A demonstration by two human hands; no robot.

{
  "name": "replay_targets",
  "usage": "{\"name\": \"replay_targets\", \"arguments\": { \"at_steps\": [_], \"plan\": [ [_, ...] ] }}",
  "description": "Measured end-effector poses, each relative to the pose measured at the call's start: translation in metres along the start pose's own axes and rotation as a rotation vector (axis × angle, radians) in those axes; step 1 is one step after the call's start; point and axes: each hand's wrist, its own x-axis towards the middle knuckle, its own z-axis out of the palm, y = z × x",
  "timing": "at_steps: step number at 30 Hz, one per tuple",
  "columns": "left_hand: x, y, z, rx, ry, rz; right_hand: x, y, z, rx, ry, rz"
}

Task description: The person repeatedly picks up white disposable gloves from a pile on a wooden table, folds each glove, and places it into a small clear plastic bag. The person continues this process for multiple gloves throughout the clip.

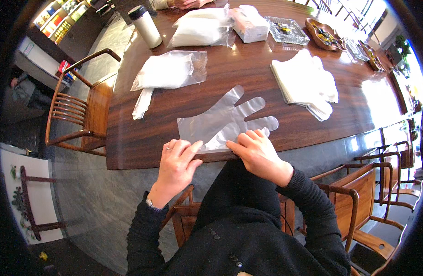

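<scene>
A clear plastic disposable glove (215,120) lies spread near the table's front edge, its fingers pointing right. Its side nearest me is folded over on itself in a whitish, crinkled layer. My left hand (177,162) is at the glove's near left corner, index fingertip touching it and thumb apart below. Over the near right part, my right hand (261,157) has its fingers curled on the folded plastic, thumb along the fold. To the right lies a stack of flat plastic gloves (304,79). A clear bag of white gloves (166,70) lies to the left, a strip of plastic sticking out below.
Along the far side of the wooden table (246,69) are a bottle (146,27), a larger plastic bag (201,27), a tissue pack (251,24), a glass ashtray (287,31) and a wooden tray (325,34). Another person's hands (189,3) rest beyond. Wooden chairs (84,103) stand around.
</scene>
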Motion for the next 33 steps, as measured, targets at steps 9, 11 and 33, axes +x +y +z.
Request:
{"name": "replay_targets", "arguments": {
  "at_steps": [9,11,33],
  "plan": [
    [0.017,0.004,0.026,-0.135,0.035,0.064,0.001,-0.008,-0.008,0.028,0.154,-0.019],
    [0.015,0.004,0.027,-0.213,0.029,0.040,0.004,-0.008,-0.004,0.056,0.182,-0.040],
    [0.011,0.023,0.016,0.105,-0.058,0.073,0.003,-0.017,-0.006,-0.038,0.140,-0.093]
  ]
}}
